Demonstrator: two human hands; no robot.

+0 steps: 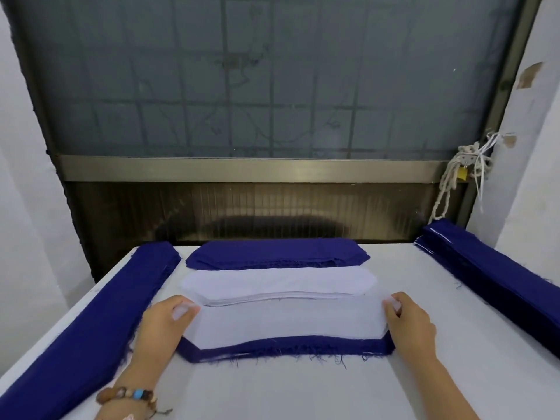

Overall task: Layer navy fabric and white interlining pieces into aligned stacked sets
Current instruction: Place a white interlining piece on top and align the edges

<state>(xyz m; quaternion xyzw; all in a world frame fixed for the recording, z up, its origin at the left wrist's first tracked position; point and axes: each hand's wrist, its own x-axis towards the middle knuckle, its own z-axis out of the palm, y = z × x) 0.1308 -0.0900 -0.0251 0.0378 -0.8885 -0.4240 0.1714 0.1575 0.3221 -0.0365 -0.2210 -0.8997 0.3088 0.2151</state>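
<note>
Near the front of the white counter point(272, 389), a thin white interlining piece with cut corners point(281, 322) is laid on a navy fabric piece of the same shape point(272, 349). Its long axis runs left to right. The left end is pinched by the fingers point(178, 303) of the left hand point(163, 324), the right end by the right hand point(412, 325). Navy is left uncovered mainly along the near side, so a pull toward the person seems needed. No writing can be read.

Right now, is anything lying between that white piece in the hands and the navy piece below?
Nothing visible. The white interlining piece, pinched at its ends by the left hand and right hand, lies on the navy piece.
</note>
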